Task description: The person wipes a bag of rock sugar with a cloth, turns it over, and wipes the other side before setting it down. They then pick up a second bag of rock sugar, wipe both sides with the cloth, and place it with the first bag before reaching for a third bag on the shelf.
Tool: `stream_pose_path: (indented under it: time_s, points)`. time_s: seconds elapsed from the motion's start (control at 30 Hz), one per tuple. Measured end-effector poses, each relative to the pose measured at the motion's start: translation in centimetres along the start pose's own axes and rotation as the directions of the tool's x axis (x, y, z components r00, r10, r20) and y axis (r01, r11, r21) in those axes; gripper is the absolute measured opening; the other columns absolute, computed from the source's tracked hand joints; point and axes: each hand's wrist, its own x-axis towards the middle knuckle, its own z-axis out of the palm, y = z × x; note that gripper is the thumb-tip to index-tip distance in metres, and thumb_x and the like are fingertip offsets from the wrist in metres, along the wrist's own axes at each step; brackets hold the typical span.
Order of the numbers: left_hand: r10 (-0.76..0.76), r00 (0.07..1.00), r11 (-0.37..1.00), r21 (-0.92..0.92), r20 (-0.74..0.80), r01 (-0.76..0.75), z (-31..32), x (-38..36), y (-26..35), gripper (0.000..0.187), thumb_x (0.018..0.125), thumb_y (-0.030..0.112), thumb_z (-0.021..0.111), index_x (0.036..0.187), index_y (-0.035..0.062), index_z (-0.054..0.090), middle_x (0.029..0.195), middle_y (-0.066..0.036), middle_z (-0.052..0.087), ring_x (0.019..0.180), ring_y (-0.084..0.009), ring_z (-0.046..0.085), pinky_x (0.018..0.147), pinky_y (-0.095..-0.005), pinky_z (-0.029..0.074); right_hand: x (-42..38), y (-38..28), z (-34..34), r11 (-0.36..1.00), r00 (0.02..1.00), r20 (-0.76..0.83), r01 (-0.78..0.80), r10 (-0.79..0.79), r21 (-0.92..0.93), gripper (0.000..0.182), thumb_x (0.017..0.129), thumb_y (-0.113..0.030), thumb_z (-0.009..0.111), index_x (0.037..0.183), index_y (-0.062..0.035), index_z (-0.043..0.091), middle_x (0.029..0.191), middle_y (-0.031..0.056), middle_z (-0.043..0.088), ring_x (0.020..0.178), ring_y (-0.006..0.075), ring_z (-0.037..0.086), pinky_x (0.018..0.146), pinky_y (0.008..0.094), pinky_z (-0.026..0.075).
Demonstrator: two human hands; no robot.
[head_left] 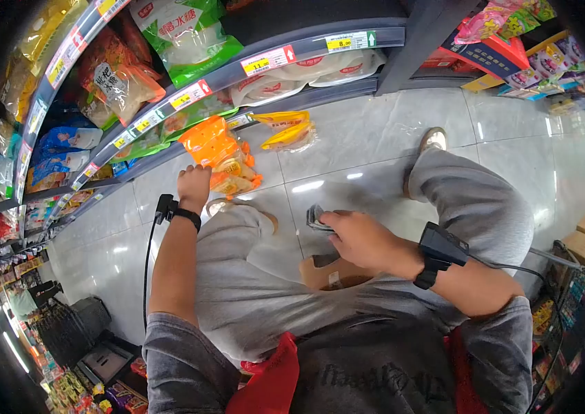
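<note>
My left hand (193, 185) is closed at the edge of some orange snack-type bags (218, 148), which hang or stand by the lowest shelf. Its fingertips are partly hidden, but they appear to grip the nearest bag. Farther right, my right hand (365, 238) pinches a crumpled grey cloth (316, 218) above the floor, between my knees. A yellow bag (287, 130) lies on the tiles in front of the bottom shelf, to the right of the orange bags.
Shelves with price strips (265, 63) curve ahead and left, holding bags of rock sugar (185, 31). A brown cardboard piece (334, 272) sits between my legs. Small cartons (582, 245) stand at the right. Grey tiled floor (368, 141) lies before the shelf.
</note>
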Motion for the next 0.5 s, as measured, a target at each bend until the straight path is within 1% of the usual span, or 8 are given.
stream_pose_path:
  time_s: [0.03,0.13,0.23,0.33,0.4,0.47,0.5]
  points:
    - [-0.052,0.998,0.999,-0.017,-0.030,0.051,0.1,0.3,-0.3,0.020,0.090,0.014,0.057,0.107,0.0160,0.066,0.099,-0.005,0.070,0.096,-0.0250,0.068,0.079,-0.0413,0.055,0.1,-0.1,-0.1,1.000,1.000,-0.003,0.004,-0.004,0.005,0.027,0.087,-0.006,0.059,0.114,-0.0017,0.056,0.102,0.0231,0.065,0.097,0.0451,0.062,0.082,0.0521,0.049]
    - [-0.178,0.983,0.979,-0.092,0.050,0.182,-1.1,1.2,-0.6,0.021,0.089,0.013,0.059,0.109,0.0149,0.065,0.102,-0.008,0.070,0.098,-0.0283,0.069,0.078,-0.0442,0.057,0.0,-0.1,-0.2,1.000,1.000,-0.010,0.018,-0.017,0.009,0.026,0.087,-0.005,0.058,0.113,-0.0020,0.056,0.102,0.0219,0.065,0.096,0.0444,0.062,0.082,0.0523,0.050]
    - [-0.198,0.966,0.946,-0.227,0.164,0.232,-3.2,1.1,0.0,0.020,0.088,0.016,0.061,0.107,0.0123,0.065,0.102,-0.012,0.070,0.097,-0.0338,0.069,0.078,-0.0479,0.057,-0.4,-0.1,-0.2,0.999,0.999,-0.004,0.038,-0.038,-0.015,0.026,0.087,-0.005,0.057,0.113,-0.0025,0.055,0.103,0.0209,0.065,0.095,0.0435,0.063,0.081,0.0521,0.051]
    - [-0.149,0.972,0.907,-0.367,0.180,0.207,-6.2,0.5,2.4,0.022,0.089,0.020,0.062,0.109,0.0113,0.065,0.107,-0.015,0.069,0.099,-0.0366,0.068,0.079,-0.0495,0.056,-0.9,-0.3,-0.3,0.997,0.998,-0.010,0.067,-0.067,-0.029,0.027,0.086,-0.004,0.057,0.113,-0.0030,0.055,0.104,0.0202,0.064,0.093,0.0430,0.064,0.078,0.0520,0.052]
    - [-0.064,0.987,0.892,-0.435,0.148,0.123,-6.1,0.1,4.4,0.024,0.089,0.023,0.062,0.109,0.0124,0.067,0.105,-0.017,0.070,0.095,-0.0384,0.068,0.079,-0.0485,0.056,-1.3,-0.2,-0.2,0.995,0.995,-0.022,0.096,-0.097,-0.030,0.026,0.086,-0.005,0.056,0.112,-0.0033,0.055,0.104,0.0198,0.064,0.092,0.0427,0.064,0.077,0.0522,0.053]
    - [0.014,0.946,0.907,-0.402,0.324,0.125,-5.2,0.0,7.1,0.028,0.089,0.026,0.061,0.114,0.0161,0.068,0.117,-0.017,0.066,0.110,-0.0353,0.063,0.089,-0.0479,0.053,-1.5,0.0,0.2,0.991,0.991,-0.028,0.129,-0.130,-0.046,0.025,0.086,-0.005,0.056,0.112,-0.0033,0.055,0.104,0.0198,0.064,0.092,0.0424,0.065,0.076,0.0517,0.053]
    - [0.023,0.982,0.946,-0.323,0.189,0.040,-4.6,-0.5,8.4,0.028,0.089,0.025,0.060,0.114,0.0152,0.069,0.122,-0.017,0.064,0.116,-0.0349,0.059,0.093,-0.0478,0.051,-1.6,0.1,0.4,0.988,0.989,-0.032,0.144,-0.146,-0.057,0.025,0.086,-0.005,0.055,0.111,-0.0033,0.056,0.103,0.0198,0.065,0.091,0.0423,0.065,0.076,0.0514,0.053]
